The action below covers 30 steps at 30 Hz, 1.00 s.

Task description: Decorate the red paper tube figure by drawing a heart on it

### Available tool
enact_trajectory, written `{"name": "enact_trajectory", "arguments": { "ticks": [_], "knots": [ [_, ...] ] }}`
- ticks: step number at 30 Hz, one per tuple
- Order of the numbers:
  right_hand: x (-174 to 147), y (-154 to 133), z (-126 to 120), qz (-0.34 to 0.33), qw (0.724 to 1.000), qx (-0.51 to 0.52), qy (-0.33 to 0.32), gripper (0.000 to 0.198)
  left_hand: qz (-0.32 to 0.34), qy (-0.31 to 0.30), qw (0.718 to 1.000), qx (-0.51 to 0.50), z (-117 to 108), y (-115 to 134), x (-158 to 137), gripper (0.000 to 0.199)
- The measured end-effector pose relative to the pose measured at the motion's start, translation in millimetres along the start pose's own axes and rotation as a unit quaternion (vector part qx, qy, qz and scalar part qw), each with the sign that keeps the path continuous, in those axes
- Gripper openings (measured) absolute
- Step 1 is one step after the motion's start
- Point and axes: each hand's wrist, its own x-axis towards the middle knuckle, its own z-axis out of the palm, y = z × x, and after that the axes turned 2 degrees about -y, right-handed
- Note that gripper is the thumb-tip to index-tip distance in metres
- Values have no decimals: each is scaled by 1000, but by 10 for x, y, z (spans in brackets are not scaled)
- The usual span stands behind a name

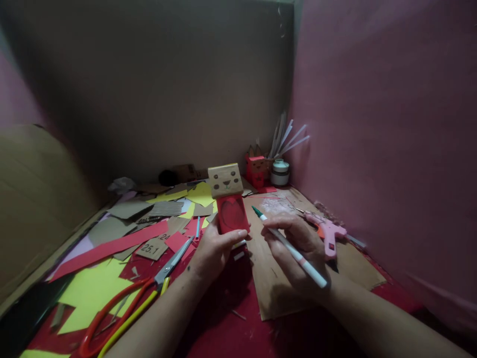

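A small cardboard figure (233,211) stands upright in my left hand (216,248), the thumb across its lower front. Its pale boxy head (225,180) carries a drawn face with dark spots and a little green mark near the mouth. On the red body is the outline of a heart. My right hand (296,248) is closed around a white marker (298,256) with a green tip, which points up and left, just right of the figure and apart from it. Beside my left forearm lie red-and-yellow-handled scissors (164,273).
Cardboard and paper scraps (152,246) cover the left side. A pink glue gun (328,231) lies on the right, by a cardboard sheet (272,298). At the back stand another red figure (255,166) and a white lidded jar (279,172) near white sticks (294,136).
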Motion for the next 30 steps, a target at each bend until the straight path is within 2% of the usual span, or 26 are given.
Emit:
{"name": "enact_trajectory", "arguments": {
  "ticks": [5,14,16,19,23,30],
  "knots": [
    [51,2,-5,-42,998,-40,12,37,-4,-4,1000,-17,-7,-61,15,49],
    [114,-88,-7,-35,999,-35,18,25,-4,-2,1000,-19,14,-55,-11,42],
    [132,-120,-11,-10,1000,-10,6,18,-6,-7,1000,-18,17,-52,-27,35],
    [149,-138,-12,76,995,57,-1,12,-3,-19,1000,-17,19,-56,-52,34],
    [181,-78,-6,184,962,200,26,4,-1,-6,1000,-7,33,-55,-76,33],
    [338,46,-27,306,848,433,29,11,-8,-10,1000,-11,45,-53,-65,43]
  ]
}}
